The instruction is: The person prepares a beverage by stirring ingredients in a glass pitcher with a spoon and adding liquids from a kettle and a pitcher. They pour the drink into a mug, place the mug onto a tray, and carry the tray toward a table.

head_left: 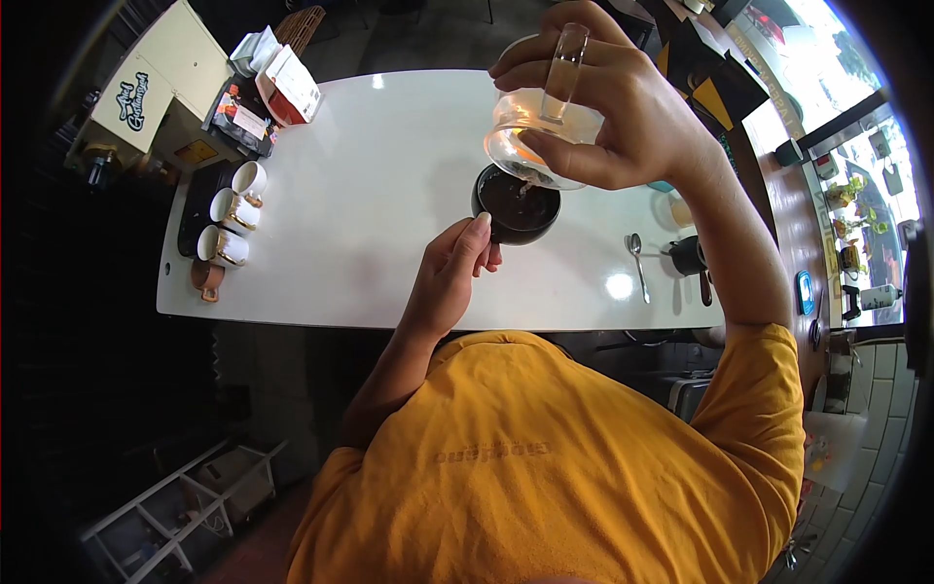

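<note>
My left hand (452, 271) holds a black cup (519, 206) by its near left side, over the white table. Dark liquid shows inside the cup. Above it, my right hand (608, 107) grips a clear glass vessel (530, 112) with a glass handle, tilted so that its mouth hangs over the cup. A thin stream seems to run from the glass into the dark liquid. The fingers of my right hand wrap round the upper part of the glass, and the thumb presses on its side.
Three white cups (234, 209) and a small brown cup (206, 278) line the left edge of the white table (370, 195). Bags (289, 86) stand at the back left. On the right lie a spoon (638, 265) and a dark cup (687, 255).
</note>
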### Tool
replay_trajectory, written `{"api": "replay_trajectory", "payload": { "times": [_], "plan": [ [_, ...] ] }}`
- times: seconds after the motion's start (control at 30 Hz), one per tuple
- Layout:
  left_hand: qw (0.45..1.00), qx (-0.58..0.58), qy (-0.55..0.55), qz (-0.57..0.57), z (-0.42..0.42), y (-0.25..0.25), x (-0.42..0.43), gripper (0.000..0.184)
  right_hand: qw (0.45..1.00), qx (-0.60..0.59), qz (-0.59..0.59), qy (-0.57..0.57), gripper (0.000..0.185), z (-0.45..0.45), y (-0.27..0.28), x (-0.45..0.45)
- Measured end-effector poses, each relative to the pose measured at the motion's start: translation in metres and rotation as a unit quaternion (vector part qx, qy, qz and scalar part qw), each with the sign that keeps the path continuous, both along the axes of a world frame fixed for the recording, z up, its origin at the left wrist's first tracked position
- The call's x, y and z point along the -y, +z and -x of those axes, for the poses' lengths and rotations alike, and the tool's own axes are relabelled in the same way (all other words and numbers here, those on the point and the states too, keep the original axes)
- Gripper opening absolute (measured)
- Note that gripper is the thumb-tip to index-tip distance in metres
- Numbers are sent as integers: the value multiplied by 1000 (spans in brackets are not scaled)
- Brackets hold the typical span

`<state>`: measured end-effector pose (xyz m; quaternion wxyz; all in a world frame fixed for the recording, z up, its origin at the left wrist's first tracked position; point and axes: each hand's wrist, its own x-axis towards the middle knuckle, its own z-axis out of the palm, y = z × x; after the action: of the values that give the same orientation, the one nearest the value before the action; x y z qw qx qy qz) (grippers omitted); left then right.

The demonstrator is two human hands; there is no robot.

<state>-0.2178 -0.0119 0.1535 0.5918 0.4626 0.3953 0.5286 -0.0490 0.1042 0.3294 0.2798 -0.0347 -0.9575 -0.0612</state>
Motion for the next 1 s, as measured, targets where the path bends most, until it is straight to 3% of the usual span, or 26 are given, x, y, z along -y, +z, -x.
{"api": "replay_trajectory", "payload": {
  "times": [0.1,1.0],
  "plan": [
    [1000,1,-1,1,-5,2,-1,42,999,-1,40,-22,33,-5,0,1],
    [999,-2,-33,2,-32,-1,-3,40,1000,-8,11,8,31,-35,0,4]
  ]
}}
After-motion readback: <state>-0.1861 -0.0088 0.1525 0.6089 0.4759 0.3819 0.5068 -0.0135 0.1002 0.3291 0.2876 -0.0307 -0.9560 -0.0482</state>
